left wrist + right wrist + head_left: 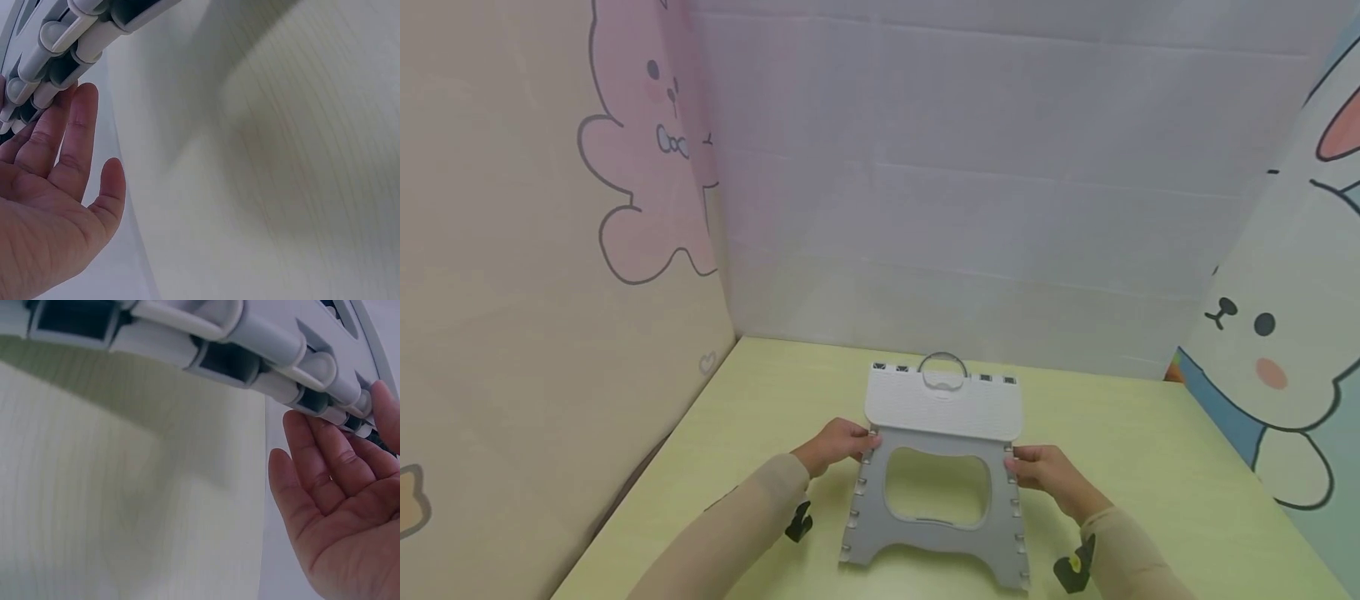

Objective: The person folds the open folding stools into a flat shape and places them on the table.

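A folding step stool, folded flat, has grey legs with a large oval opening and a white ribbed top panel with a thin loop handle at its far edge. My left hand pinches its left edge just below the white panel, thumb on the front and fingers behind. On the opposite edge my right hand grips at about the same height. Both wrist views show the stool's hinged edge raised over the table, with fingers under it and the little fingers sticking out free.
A pale yellow table lies beneath the stool, which throws a shadow on it. White cloth hangs behind the table. Side panels carry a pink cartoon bear at left and a white rabbit at right.
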The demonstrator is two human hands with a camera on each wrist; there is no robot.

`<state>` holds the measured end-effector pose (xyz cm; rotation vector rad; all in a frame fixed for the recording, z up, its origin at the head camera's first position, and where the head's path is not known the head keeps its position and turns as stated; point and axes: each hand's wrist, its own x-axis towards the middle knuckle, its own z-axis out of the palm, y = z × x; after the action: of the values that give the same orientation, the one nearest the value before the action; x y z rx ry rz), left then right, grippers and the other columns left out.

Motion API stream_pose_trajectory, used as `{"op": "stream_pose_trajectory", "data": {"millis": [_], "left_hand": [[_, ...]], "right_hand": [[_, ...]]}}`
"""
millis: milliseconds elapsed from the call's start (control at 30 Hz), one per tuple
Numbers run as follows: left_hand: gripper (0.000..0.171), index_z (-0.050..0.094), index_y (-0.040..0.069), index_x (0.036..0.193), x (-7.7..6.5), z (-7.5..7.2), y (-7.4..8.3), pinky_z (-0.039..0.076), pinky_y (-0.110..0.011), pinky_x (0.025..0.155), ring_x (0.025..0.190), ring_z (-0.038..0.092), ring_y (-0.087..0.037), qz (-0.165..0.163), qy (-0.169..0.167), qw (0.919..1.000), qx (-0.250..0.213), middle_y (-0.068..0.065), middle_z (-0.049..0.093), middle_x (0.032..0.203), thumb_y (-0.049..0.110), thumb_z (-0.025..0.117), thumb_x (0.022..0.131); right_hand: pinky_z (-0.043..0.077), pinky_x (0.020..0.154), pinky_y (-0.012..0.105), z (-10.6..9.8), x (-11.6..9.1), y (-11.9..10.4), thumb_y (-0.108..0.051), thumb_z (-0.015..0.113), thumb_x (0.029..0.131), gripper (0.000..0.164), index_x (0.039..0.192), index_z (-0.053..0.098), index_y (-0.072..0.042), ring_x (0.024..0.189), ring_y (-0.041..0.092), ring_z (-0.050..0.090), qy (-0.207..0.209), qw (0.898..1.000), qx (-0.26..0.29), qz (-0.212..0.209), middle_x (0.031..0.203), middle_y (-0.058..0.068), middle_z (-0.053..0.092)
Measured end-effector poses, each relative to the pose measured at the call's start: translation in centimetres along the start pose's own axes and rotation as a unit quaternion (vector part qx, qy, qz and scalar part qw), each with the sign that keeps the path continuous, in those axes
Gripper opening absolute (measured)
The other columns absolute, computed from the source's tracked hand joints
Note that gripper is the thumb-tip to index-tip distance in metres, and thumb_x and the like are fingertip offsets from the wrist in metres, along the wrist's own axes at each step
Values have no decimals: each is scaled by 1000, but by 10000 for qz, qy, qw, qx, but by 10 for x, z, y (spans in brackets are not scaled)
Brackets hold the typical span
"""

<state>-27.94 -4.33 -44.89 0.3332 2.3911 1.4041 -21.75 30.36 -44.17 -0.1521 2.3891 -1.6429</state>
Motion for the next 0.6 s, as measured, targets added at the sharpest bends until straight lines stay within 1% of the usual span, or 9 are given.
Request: {"op": "stream_pose_trajectory", "data": {"millis": [100, 233, 333, 500, 600], "left_hand": [[34, 70, -3, 106, 0, -1, 0, 42, -56, 94, 81, 67, -23, -40, 1, 10000, 0, -10, 72, 95, 28, 64, 93], [34, 70, -2, 105, 0, -1, -2, 41, -57, 95, 80, 67, -22, -95, -4, 10000, 27, -9, 72, 94, 29, 64, 92], [34, 70, -2, 104, 0, -2, -3, 42, -57, 94, 79, 67, -22, -79, -11, 9999, 76, -9, 72, 93, 29, 64, 92], [33, 70, -4, 104, 1, -2, -3, 43, -55, 93, 79, 67, -23, -30, -3, 10000, 91, -10, 71, 93, 26, 63, 93], [33, 69, -4, 105, 3, -1, -3, 45, -53, 92, 80, 66, -22, -47, 15, 9999, 129, -10, 71, 95, 27, 63, 93]], "right_hand": [[53, 85, 41, 1, 1, 0, -13, 58, 95, 43, 120, 50, 22, 88, 17, 67, -25, 10000, -23, -19, 105, 23, 67], [52, 85, 41, 2, 3, 1, -15, 60, 95, 47, 122, 49, 21, 93, 24, 67, 27, 10000, -3, 86, 108, 24, 66], [52, 85, 41, 4, 3, 1, -17, 61, 94, 49, 123, 48, 21, 94, 26, 67, 61, 9998, 26, 162, 109, 25, 66], [52, 85, 41, 6, 3, 3, -14, 59, 95, 46, 121, 49, 22, 93, 26, 68, 42, 10000, 2, 90, 108, 26, 66], [52, 85, 40, 6, 3, 3, -12, 58, 95, 44, 120, 48, 23, 93, 25, 67, 60, 9999, 94, 90, 108, 27, 65]]}}
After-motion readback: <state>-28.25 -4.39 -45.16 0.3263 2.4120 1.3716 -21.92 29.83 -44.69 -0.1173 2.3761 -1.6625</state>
